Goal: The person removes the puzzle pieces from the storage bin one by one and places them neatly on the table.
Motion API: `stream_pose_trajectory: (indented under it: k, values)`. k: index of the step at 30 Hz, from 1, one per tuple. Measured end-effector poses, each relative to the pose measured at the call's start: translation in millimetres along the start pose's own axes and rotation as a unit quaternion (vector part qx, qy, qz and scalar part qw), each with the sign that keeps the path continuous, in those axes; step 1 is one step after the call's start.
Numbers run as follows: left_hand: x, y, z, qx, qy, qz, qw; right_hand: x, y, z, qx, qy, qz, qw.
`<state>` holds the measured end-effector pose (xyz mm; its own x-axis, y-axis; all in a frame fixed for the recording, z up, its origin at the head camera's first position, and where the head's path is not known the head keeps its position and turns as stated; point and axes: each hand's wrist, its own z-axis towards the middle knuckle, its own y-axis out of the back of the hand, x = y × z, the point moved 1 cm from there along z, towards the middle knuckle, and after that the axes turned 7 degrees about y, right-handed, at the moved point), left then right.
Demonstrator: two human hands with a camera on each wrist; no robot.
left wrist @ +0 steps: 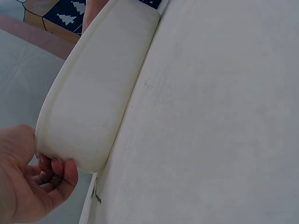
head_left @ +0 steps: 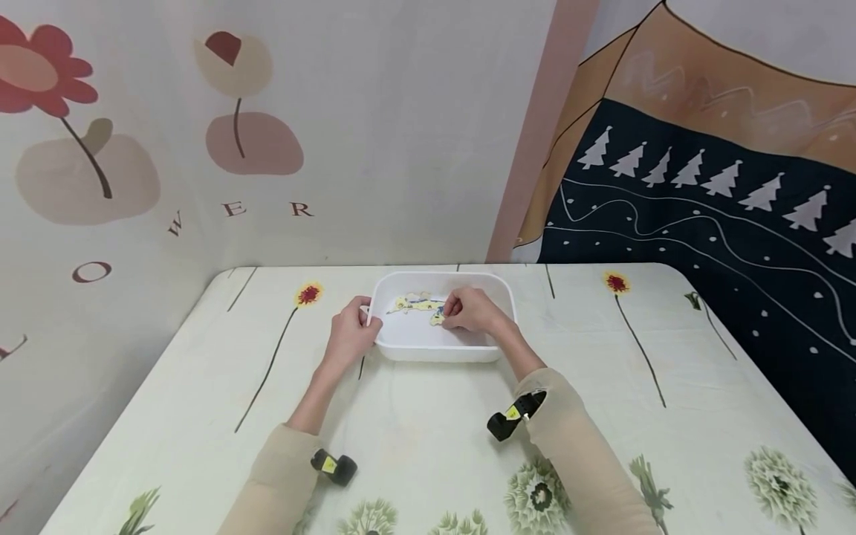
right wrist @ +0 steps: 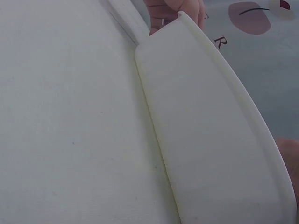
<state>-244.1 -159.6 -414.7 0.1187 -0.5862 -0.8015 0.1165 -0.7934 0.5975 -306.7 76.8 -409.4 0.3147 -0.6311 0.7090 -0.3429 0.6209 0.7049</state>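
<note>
A white rectangular plastic basin (head_left: 438,354) stands on the table, its front wall filling much of both wrist views. At its left end my left hand (head_left: 352,332) grips the rim, the thumb over the edge and the fingers curled against the outer wall, as the left wrist view shows. Reaching over the right side, my right hand (head_left: 473,312) pinches a small yellow piece with blue marks (head_left: 438,318) close over the basin floor. Several similar flat yellow, white and blue pieces (head_left: 416,303) lie left of those fingertips. In the right wrist view the basin wall hides the right fingers.
The table (head_left: 414,438) has a pale cloth printed with flowers. Behind it hangs a light curtain (head_left: 401,148) with flower shapes and letters, and to the right a dark cloth with white trees (head_left: 669,208). Both wrists carry small black cameras (head_left: 511,416).
</note>
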Motion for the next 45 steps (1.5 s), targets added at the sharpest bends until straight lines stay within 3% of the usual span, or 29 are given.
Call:
stream_pose_trajectory:
  k: [12, 17, 24, 30, 38, 45]
  values:
    - [0.6, -0.7, -1.3, -0.003, 0.004, -0.002, 1.0, -3.7, 2.6, -2.6, -0.011, 0.028, 0.067, 0.9973]
    - [2.3, -0.3, -0.7, -0.01, 0.003, -0.001, 1.0, -4.3, 9.2, -8.6, -0.054, 0.054, 0.095, 0.9925]
    - [1.6, 0.6, -0.3, -0.018, -0.007, -0.005, 0.9998, -3.4, 27.1, -21.2, -0.126, 0.072, 0.146, 0.9787]
    - [1.9, 0.8, -0.4, -0.017, -0.009, -0.01, 0.9998, -6.6, 43.2, -33.1, -0.157, 0.081, 0.163, 0.9707]
    - [2.0, 1.1, -0.8, -0.012, -0.006, -0.015, 0.9998, -14.3, 63.2, -47.5, -0.198, 0.07, 0.158, 0.9648]
    - [2.9, 1.0, -1.2, -0.004, -0.002, -0.023, 0.9997, -29.2, 78.3, -54.8, -0.238, 0.023, 0.169, 0.9563]
